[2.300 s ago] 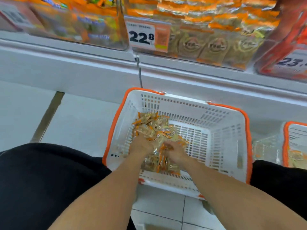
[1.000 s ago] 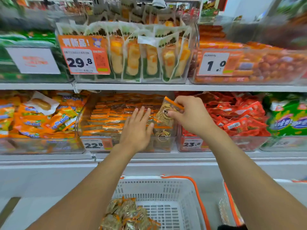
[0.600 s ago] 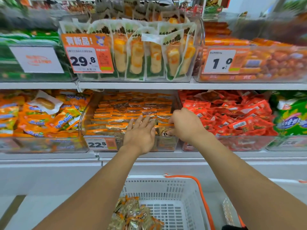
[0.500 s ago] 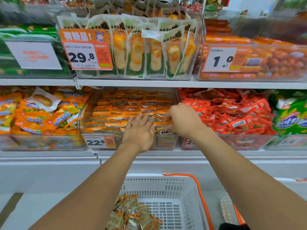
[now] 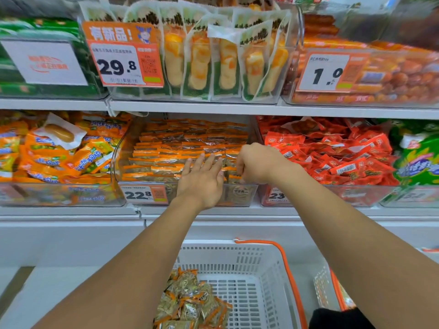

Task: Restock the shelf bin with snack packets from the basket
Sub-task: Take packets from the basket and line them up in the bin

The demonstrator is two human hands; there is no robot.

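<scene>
Head view, shelf bin: the clear shelf bin [image 5: 240, 193] sits on the lower shelf, in the middle, with a "22.8" price tag [image 5: 142, 195] on its near wall. It is nearly full of packets.

Head view, packets in the bin: the snack packets in the bin [image 5: 185, 143] stand on edge in tight rows running from near to far, so only their orange top seals and a strip of clear film show. Standing them this way likely fits more in and keeps the fronts facing the shopper.

Head view, left hand: the left hand [image 5: 202, 180] lies flat with straight, spread fingers on the near rows. It grips nothing; it seems to press the rows back and hold a gap.

Head view, right hand: the right hand [image 5: 257, 162] is curled, fingers down, at the right near corner of the bin, just beside the left hand. It appears to pinch a packet and tuck it into the row, though the packet itself is mostly hidden by the fingers.

Head view, basket: the white basket [image 5: 266, 260] with an orange rim stands on the floor below the shelf, near the person.

Head view, packets in the basket: the loose snack packets [image 5: 190, 300] lie heaped at the left of the basket, small clear pouches with orange edges and brownish contents, crumpled and overlapping.

Head view, progress: judging by the heap, a fair number remain to be moved.
</scene>
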